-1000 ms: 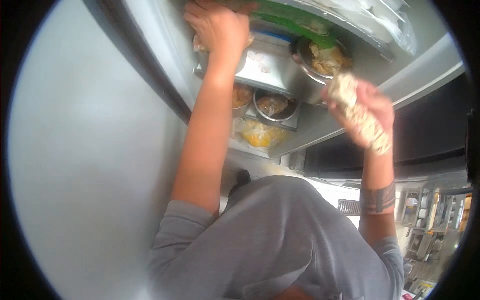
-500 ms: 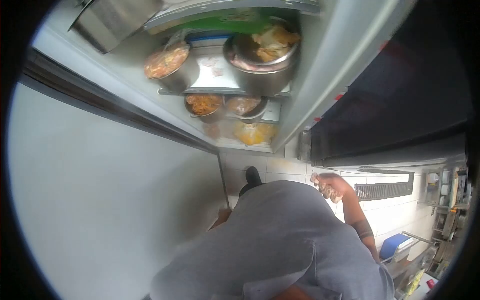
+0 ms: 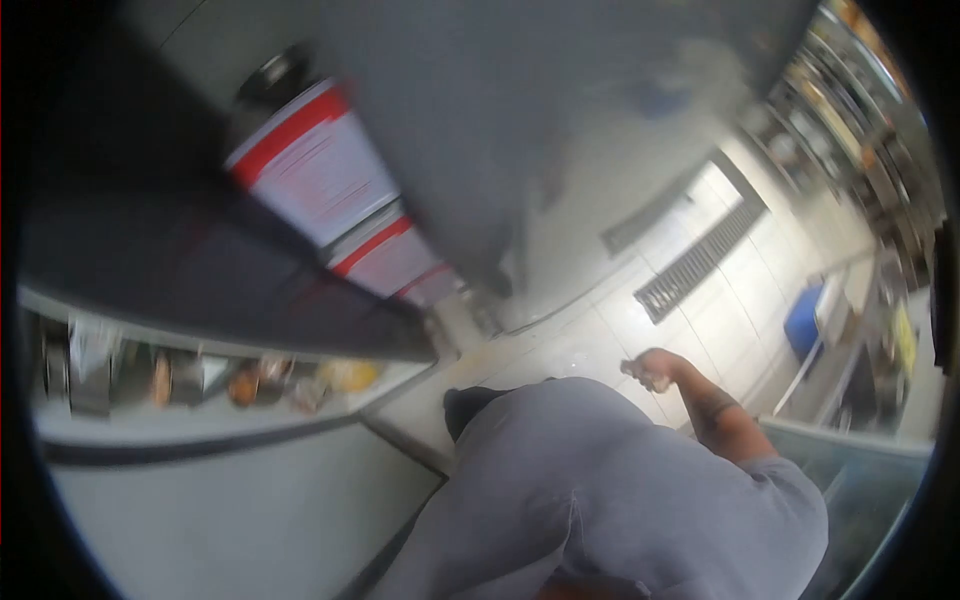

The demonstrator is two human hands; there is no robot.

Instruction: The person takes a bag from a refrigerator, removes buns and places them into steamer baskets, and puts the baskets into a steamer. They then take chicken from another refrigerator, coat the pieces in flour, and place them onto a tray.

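Soft, matt grey cloth of the person's shirt (image 3: 600, 490) above glossy pale floor tiles (image 3: 590, 335), with a slatted metal drain grate (image 3: 700, 262) set in them. Smooth white-and-red plastic tubs (image 3: 315, 170) shine faintly; the blue bin (image 3: 805, 322) looks plastic. The right hand (image 3: 665, 365) closes round a pale bundle (image 3: 640, 375), its wrap too blurred to tell.

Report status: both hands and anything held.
Right hand shut on a small pale bundle, low by the hip. Left hand out of view. Tiled floor below, drain grate beyond.
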